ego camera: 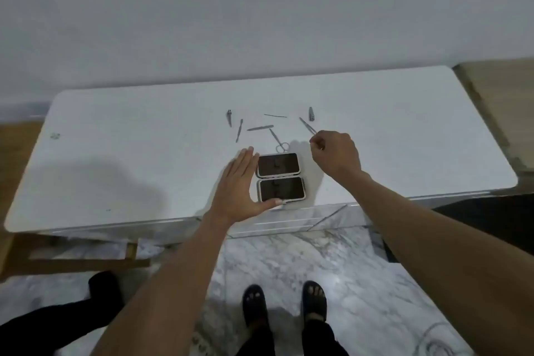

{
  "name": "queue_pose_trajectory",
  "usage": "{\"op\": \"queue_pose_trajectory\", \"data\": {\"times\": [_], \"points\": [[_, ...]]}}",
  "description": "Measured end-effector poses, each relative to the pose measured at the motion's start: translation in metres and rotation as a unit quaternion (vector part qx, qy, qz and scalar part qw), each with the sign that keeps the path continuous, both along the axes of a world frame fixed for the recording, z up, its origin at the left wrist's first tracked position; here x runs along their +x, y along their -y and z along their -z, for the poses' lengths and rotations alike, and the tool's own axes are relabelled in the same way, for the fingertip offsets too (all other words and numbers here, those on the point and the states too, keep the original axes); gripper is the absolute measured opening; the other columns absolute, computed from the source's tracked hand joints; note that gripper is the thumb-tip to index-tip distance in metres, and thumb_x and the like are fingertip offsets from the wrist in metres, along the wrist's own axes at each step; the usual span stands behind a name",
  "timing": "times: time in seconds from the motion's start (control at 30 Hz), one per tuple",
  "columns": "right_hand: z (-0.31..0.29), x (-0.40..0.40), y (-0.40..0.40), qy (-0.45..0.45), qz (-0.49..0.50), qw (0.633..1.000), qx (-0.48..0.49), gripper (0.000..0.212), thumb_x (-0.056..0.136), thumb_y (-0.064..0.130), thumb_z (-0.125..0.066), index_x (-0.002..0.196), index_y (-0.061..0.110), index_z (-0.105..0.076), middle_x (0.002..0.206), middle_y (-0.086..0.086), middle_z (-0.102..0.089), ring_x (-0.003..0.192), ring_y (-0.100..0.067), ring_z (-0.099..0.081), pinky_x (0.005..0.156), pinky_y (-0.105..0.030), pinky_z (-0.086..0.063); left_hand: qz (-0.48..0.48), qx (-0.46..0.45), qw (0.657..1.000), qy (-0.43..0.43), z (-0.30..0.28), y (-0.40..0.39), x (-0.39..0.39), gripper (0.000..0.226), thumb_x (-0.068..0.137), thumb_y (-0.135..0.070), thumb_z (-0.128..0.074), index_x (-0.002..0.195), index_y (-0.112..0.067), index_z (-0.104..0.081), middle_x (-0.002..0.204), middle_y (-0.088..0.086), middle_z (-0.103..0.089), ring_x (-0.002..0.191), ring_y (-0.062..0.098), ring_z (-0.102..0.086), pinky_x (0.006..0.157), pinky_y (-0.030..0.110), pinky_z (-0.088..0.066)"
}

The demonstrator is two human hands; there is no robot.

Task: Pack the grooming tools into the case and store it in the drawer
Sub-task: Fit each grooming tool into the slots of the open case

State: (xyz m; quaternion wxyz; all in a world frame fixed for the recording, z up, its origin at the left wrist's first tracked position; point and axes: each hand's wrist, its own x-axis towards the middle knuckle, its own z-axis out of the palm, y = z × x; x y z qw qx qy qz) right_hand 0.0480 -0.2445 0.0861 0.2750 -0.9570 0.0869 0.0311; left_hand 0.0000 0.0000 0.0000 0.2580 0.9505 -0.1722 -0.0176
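Toward the middle of the desk's (115, 153) near edge, the open case (280, 177) is steadied by the left hand (241, 185), whose straight fingers are laid along the case's left side while the thumb is set against its near edge. Loose tools are scattered just beyond the case: a nail clipper (229, 117), a file (260, 127), and small scissors (278, 141). At the right, a slim metal tool (307, 125) is pinched at its near end by the right hand (336, 154). Its long axis is seen running away and leftward. The case lies just near-left of that hand, so a short inward carry is judged sufficient.
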Motion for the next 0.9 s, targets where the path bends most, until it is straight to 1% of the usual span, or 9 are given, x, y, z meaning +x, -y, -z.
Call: {"op": "queue_pose_trajectory", "data": {"times": [0.13,0.37,0.43,0.53,0.6,0.67,0.7,0.77,0.9], "points": [[0.007,0.014,0.002,-0.01,0.023,1.0,0.0,0.019,0.088,0.023,-0.054,0.095,0.021,-0.072,0.089,-0.001,-0.073,0.081,-0.025,-0.065,0.073,-0.032,-0.054,-0.002,0.045,0.999,0.016,0.004,0.0,0.0,0.126,0.078,-0.098,-0.043,0.164,-0.007,-0.027,0.175,0.006,-0.02,0.163,0.019,-0.013,0.133,0.045,-0.014],[0.019,0.034,0.0,-0.011,0.022,1.0,0.02,0.018,0.088,0.023,-0.056,0.097,0.022,-0.071,0.09,-0.001,-0.073,0.082,-0.026,-0.066,0.073,-0.03,-0.052,0.004,0.05,0.998,0.029,0.004,0.001,0.001,0.124,0.08,-0.095,-0.047,0.165,-0.006,-0.027,0.175,0.006,-0.021,0.163,0.017,-0.013,0.132,0.047,-0.017],[0.019,0.041,-0.006,-0.007,0.009,1.0,0.024,0.016,0.088,0.022,-0.057,0.095,0.021,-0.071,0.087,-0.001,-0.073,0.08,-0.025,-0.066,0.072,-0.03,-0.052,0.003,0.053,0.998,0.029,0.006,0.001,0.001,0.123,0.081,-0.094,-0.049,0.165,-0.007,-0.026,0.175,0.005,-0.02,0.163,0.017,-0.012,0.132,0.048,-0.017],[0.018,0.055,-0.019,0.005,-0.018,0.999,0.039,0.015,0.089,0.021,-0.057,0.094,0.02,-0.072,0.081,0.001,-0.071,0.078,-0.024,-0.066,0.073,-0.034,-0.056,0.004,0.059,0.998,0.031,0.007,0.001,0.001,0.122,0.081,-0.091,-0.053,0.165,-0.006,-0.026,0.175,0.006,-0.019,0.164,0.017,-0.011,0.132,0.048,-0.017],[0.018,0.068,-0.029,0.013,-0.04,0.998,0.051,0.015,0.089,0.022,-0.059,0.095,0.02,-0.072,0.08,0.003,-0.071,0.079,-0.022,-0.067,0.078,-0.037,-0.057,0.004,0.061,0.998,0.03,0.009,0.0,0.002,0.123,0.081,-0.091,-0.054,0.164,-0.005,-0.026,0.175,0.006,-0.019,0.164,0.017,-0.01,0.133,0.048,-0.016],[0.017,0.083,-0.039,0.021,-0.068,0.996,0.056,0.014,0.09,0.023,-0.06,0.097,0.02,-0.072,0.084,0.003,-0.073,0.082,-0.019,-0.068,0.086,-0.039,-0.055,0.006,0.065,0.997,0.03,0.009,0.0,0.001,0.124,0.08,-0.092,-0.052,0.164,-0.004,-0.027,0.175,0.007,-0.019,0.164,0.018,-0.01,0.133,0.048,-0.015],[0.018,0.091,-0.044,0.023,-0.083,0.995,0.057,0.015,0.09,0.024,-0.061,0.099,0.02,-0.072,0.086,0.003,-0.074,0.084,-0.017,-0.067,0.087,-0.036,-0.054,0.006,0.07,0.997,0.029,0.009,0.0,0.002,0.124,0.081,-0.093,-0.051,0.164,-0.004,-0.027,0.175,0.008,-0.019,0.164,0.018,-0.011,0.133,0.048,-0.015],[0.019,0.106,-0.056,0.02,-0.107,0.992,0.061,0.015,0.09,0.024,-0.063,0.102,0.021,-0.072,0.088,0.004,-0.074,0.085,-0.013,-0.066,0.079,-0.028,-0.053,0.008,0.081,0.996,0.025,0.009,0.0,0.003,0.124,0.081,-0.093,-0.049,0.164,-0.004,-0.027,0.175,0.008,-0.02,0.164,0.019,-0.012,0.132,0.049,-0.016],[0.024,0.132,-0.08,0.012,-0.146,0.985,0.096,0.016,0.088,0.024,-0.067,0.103,0.021,-0.072,0.088,0.003,-0.072,0.082,-0.016,-0.066,0.081,-0.035,-0.056,0.017,0.092,0.995,0.024,0.01,0.001,0.005,0.125,0.081,-0.092,-0.05,0.163,-0.002,-0.027,0.174,0.011,-0.02,0.163,0.024,-0.013,0.13,0.053,-0.02]]}}
